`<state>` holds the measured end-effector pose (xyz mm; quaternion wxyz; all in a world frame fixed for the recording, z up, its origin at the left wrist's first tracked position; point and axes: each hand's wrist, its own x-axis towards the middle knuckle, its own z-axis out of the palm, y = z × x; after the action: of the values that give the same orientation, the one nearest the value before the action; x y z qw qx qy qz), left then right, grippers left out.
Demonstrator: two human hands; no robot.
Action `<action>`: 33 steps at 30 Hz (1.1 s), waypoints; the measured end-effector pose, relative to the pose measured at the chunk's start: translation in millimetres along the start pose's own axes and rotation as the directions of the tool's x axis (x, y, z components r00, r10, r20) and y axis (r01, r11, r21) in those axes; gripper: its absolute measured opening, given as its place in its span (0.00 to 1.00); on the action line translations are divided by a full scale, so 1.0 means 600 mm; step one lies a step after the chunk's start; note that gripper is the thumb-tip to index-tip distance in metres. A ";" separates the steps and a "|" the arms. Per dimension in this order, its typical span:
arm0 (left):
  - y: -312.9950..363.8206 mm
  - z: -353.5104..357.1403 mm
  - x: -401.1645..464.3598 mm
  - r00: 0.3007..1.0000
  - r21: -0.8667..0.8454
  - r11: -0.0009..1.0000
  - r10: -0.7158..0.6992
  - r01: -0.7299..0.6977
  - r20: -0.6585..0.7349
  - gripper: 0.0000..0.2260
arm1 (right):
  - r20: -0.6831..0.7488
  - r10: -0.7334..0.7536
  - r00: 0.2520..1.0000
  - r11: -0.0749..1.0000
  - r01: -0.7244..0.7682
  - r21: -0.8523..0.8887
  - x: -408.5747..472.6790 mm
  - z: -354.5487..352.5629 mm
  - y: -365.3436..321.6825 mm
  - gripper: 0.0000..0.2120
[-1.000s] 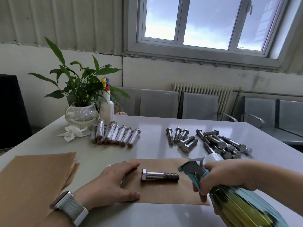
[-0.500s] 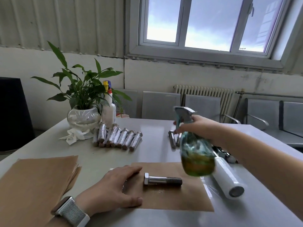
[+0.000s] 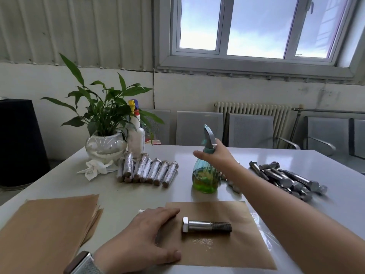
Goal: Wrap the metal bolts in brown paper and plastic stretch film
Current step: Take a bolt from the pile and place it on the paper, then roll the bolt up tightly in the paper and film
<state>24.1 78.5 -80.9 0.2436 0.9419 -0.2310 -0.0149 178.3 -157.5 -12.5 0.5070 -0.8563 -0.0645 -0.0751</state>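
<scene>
A stack of brown paper sheets [image 3: 47,226] lies at the near left of the surface [image 3: 197,155]. Behind it stands a potted plant [image 3: 104,123] in a glass bowl, with a crumpled tissue [image 3: 94,169] at its base and a white bottle [image 3: 136,133] just beside it. A row of wrapped bolts [image 3: 148,172] lies in front of the bottle.

The left hand [image 3: 142,240], with a watch [image 3: 83,264] on its wrist, rests flat with straight fingers on the left edge of a single brown paper sheet [image 3: 223,250]. One bare bolt [image 3: 206,226] lies on this sheet, head to the left, threaded end to the right, just beside the left hand's fingertips.

Behind the sheet, a spray bottle [image 3: 206,173] with green liquid stands upright on the surface. The right hand [image 3: 217,157] is at its neck, fingers loosely extended around it; whether they grip it cannot be told.

A pile of loose bolts [image 3: 286,179] lies at the far right. Clear film [image 3: 264,234] shows at the right edge of the sheet, partly hidden by the right forearm.
</scene>
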 end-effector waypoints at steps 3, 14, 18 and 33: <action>-0.004 0.002 -0.001 0.999 0.019 1.000 0.023 -0.022 -0.039 0.39 | -0.022 0.019 1.000 1.000 -0.019 -0.018 -0.060 -0.035 -0.005 0.48; 0.021 -0.001 -0.005 0.933 -0.039 0.987 0.135 -0.156 -0.334 0.13 | 0.681 -0.418 0.602 0.064 0.767 -0.638 -0.340 -0.079 0.026 0.08; 0.028 0.002 -0.007 0.945 -0.029 0.982 0.173 -0.189 -0.279 0.13 | 0.677 -0.395 0.621 0.061 0.753 -0.655 -0.333 -0.062 0.036 0.02; 0.036 0.011 0.008 0.937 0.180 0.963 0.241 -0.200 -0.254 0.28 | 0.334 -0.317 0.888 0.447 0.450 -0.773 -0.272 -0.032 0.015 0.08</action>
<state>18.0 57.0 -76.3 0.2012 0.9186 -0.3000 0.1603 19.0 -184.5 -42.8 0.0019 -0.9571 -0.2484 -0.1490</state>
